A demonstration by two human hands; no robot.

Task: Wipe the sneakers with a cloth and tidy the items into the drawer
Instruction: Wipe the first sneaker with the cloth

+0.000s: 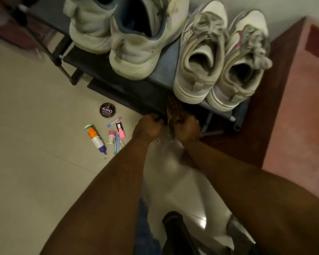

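Two pairs of worn white sneakers stand on a dark shoe rack (160, 74): a bulky pair (133, 43) at the left and a low pair (219, 57) at the right. Below the rack's front edge, my left hand (148, 127) and my right hand (189, 128) both grip a brown patterned cloth (175, 111) between them. Something clear and crinkly, like plastic, hangs just under the hands. Whether it is held I cannot tell.
On the beige tiled floor left of my hands lie a round black polish tin (108, 110), a glue bottle (95, 138), a pink highlighter (120, 130), a small pink-capped jar (111, 137) and pens. A dark wooden unit (276, 92) stands at the right.
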